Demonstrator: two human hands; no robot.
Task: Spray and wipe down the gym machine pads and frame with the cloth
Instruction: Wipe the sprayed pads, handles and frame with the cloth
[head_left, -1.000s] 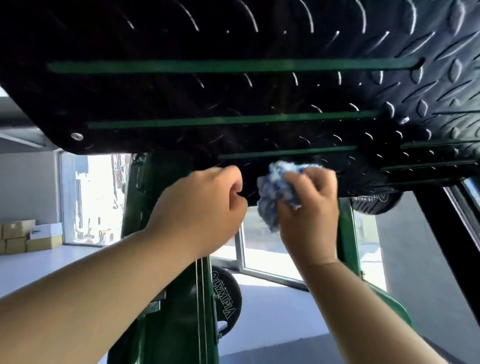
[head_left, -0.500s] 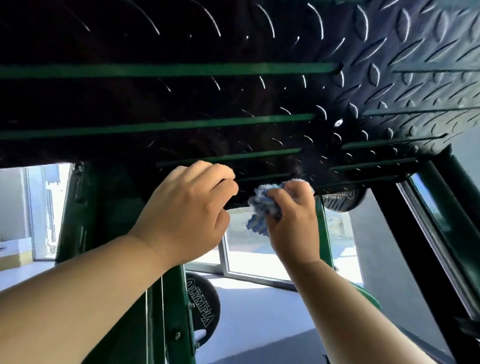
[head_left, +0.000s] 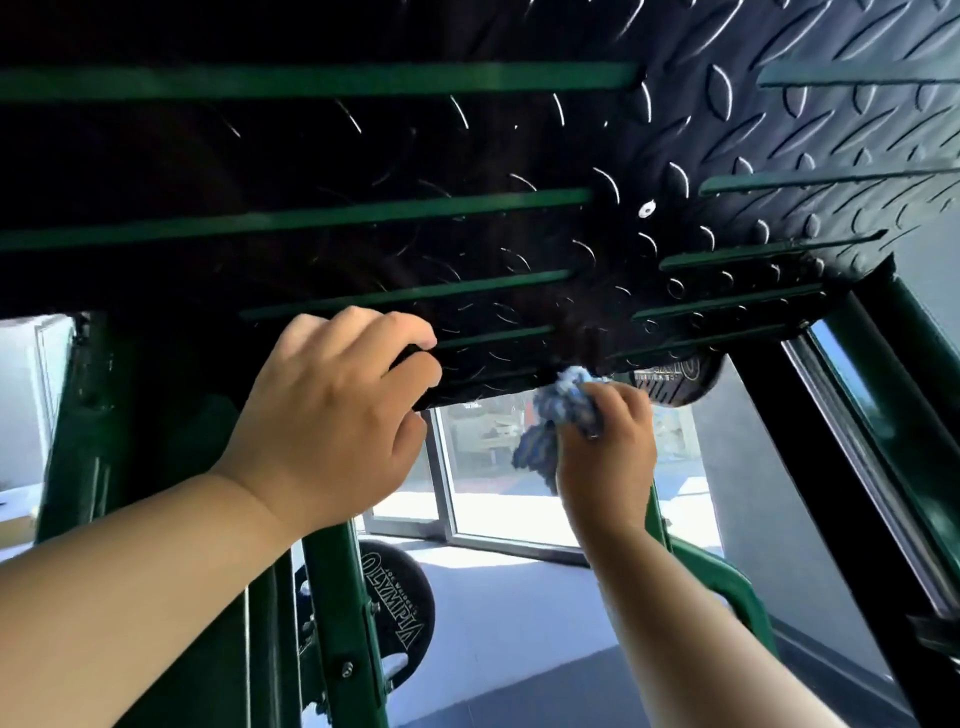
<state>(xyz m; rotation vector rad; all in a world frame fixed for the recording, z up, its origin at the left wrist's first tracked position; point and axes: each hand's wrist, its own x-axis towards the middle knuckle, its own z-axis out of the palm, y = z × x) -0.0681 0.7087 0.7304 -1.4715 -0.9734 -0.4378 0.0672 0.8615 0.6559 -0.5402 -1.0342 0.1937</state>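
Note:
A big black tread-pattern footplate (head_left: 519, 171) with green bars across it fills the top of the view, seen from below. My left hand (head_left: 332, 410) grips its near lower edge, fingers curled over the rim. My right hand (head_left: 605, 447) holds a bunched blue and white cloth (head_left: 563, 402) and presses it against the plate's lower edge, to the right of my left hand. Part of the cloth hangs below my fingers. No spray bottle is in view.
Green frame posts (head_left: 343, 613) stand below my left arm, and a green and black rail (head_left: 883, 426) slopes down on the right. A black weight plate (head_left: 395, 608) hangs low centre, another (head_left: 675, 376) behind the footplate. A bright window (head_left: 493, 478) lies beyond.
The view has swung so the footplate shifted left and looms larger. My right hand with the cloth slid right along the plate's lower edge, away from my left hand, which keeps its grip.

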